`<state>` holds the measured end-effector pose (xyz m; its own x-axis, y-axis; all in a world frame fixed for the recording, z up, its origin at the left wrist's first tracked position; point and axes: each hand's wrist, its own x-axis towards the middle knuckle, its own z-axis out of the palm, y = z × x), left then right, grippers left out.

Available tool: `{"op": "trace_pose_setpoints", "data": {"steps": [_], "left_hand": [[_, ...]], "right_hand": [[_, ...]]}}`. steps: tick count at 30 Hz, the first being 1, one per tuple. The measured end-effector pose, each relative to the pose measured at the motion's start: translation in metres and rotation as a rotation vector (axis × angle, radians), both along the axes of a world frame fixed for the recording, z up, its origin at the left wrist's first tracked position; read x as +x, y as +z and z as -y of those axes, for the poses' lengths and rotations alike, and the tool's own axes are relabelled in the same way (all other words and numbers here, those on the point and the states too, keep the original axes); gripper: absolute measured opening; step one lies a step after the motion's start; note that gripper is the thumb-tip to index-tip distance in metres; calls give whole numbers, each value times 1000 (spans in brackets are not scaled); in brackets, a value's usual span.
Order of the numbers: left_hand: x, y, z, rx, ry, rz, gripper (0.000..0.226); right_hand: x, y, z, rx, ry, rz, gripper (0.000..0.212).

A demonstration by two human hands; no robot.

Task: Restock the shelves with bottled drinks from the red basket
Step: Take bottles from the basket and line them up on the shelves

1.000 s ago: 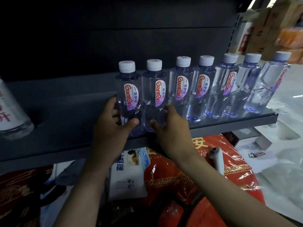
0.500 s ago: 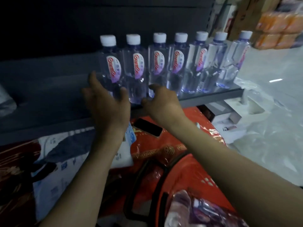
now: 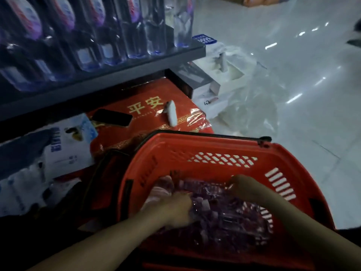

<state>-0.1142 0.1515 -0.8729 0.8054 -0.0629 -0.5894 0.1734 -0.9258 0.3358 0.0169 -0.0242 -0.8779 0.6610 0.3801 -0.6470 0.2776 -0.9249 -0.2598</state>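
**Both hands down in the red basket beneath a stocked shelf**

A person's two bare arms reach into the red basket (image 3: 214, 151) standing on the floor (image 3: 304, 61) by a dark shelf (image 3: 117, 74). The bottled drinks (image 3: 224, 210) lie in the bottom of the basket as a blurred mass of clear plastic and purple, and single bottles are hard to tell apart. The left hand (image 3: 173, 210) is on their near left side with its fingers lost in the glare, so its grip cannot be told. The right hand (image 3: 246, 189) sits at the far side, fingers curled down and apparently pinching the top of the drinks.

Overhead, a row of clear bottles (image 3: 134, 36) stands along the shelf front, cut off above the waist by the frame. Their red-and-purple labels are too smeared to read. A blue tag (image 3: 204, 39) at the shelf end carries white print that is also illegible.

Under the shelf, just beyond the basket, lies a red box (image 3: 148, 122) wrapped in film, with the gold characters 平安 across it. A dark phone (image 3: 112, 117) and a small white object (image 3: 172, 113) rest on top of it. A blue-and-white pack (image 3: 66, 149) lies to its left, partly in shadow. Crumpled clear plastic sheeting (image 3: 254, 106) spreads over the pale floor to the right.
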Motion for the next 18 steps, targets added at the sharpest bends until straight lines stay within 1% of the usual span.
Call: {"op": "trace_pose_setpoints", "data": {"steps": [1,2,4,5,7,11,13,14,15,16,17,18], "left_hand": [[-3,-17,10,-8,-3,-18,38],[-4,-31,15,15,5,22,49],[-2,-58,13,204,-51,70,66],[1,-66,9,290,-87,70,71],[7,-76,4,381,-128,59,75],[19,-99,2,481,-149,-70,85],[32,-97,-10,537,-75,-150,76],[38,-95,-19,535,6,-189,75],[43,-93,-25,522,53,-245,77],[42,-92,-30,496,67,-289,83],[40,-89,-33,460,80,-298,90],[40,-88,-35,391,121,-258,94]], "right_hand": [[-2,-14,15,-52,14,-53,35],[-4,-26,25,-89,51,-98,37],[-9,-43,33,-149,132,-107,43],[-12,-52,32,-130,137,-108,43],[-19,-74,24,-93,133,-110,44],[-38,-95,10,-111,216,21,54],[-44,-97,-1,-53,257,106,49],[-46,-98,-7,9,246,109,46],[-49,-102,-11,92,192,56,44],[-52,-104,-14,191,98,-34,44],[-55,-108,-16,291,-43,-138,45],[-57,-109,-17,372,-190,-225,49]]}}
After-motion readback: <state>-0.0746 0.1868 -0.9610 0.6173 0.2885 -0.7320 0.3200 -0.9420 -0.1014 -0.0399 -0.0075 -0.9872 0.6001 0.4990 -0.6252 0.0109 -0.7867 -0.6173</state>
